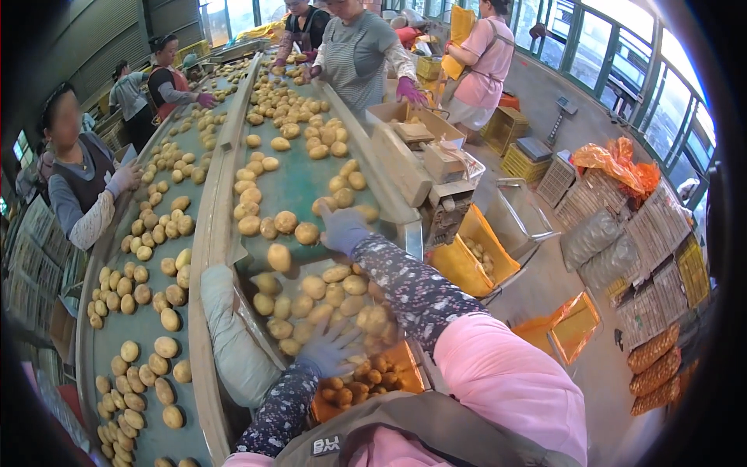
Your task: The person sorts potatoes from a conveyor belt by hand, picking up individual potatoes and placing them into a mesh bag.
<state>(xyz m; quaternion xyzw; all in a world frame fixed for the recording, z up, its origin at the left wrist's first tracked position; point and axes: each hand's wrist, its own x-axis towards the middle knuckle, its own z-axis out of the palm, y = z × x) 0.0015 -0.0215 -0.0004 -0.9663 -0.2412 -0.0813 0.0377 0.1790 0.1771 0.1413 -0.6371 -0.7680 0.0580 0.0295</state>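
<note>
My left hand [327, 350], in a grey-blue glove, lies with fingers spread over potatoes [336, 294] gathered in a tray at the belt's end. Farther up, my right hand [344, 230], gloved alike, reaches over the edge of the green conveyor belt [302, 183], fingers stretched out beside potatoes. One potato [278, 257] is at the lip between belt and tray. Just below my left hand, an orange-lined container [414, 366] holds more potatoes. Both my forearms wear dark flowered sleeves.
A second belt [148, 315] with potatoes runs along the left, past a rail with a grey padded cover [237, 342]. Several people work along the belts. At right stand a yellow-lined crate [447, 265], an orange-lined frame [576, 327] and filled net sacks [655, 373].
</note>
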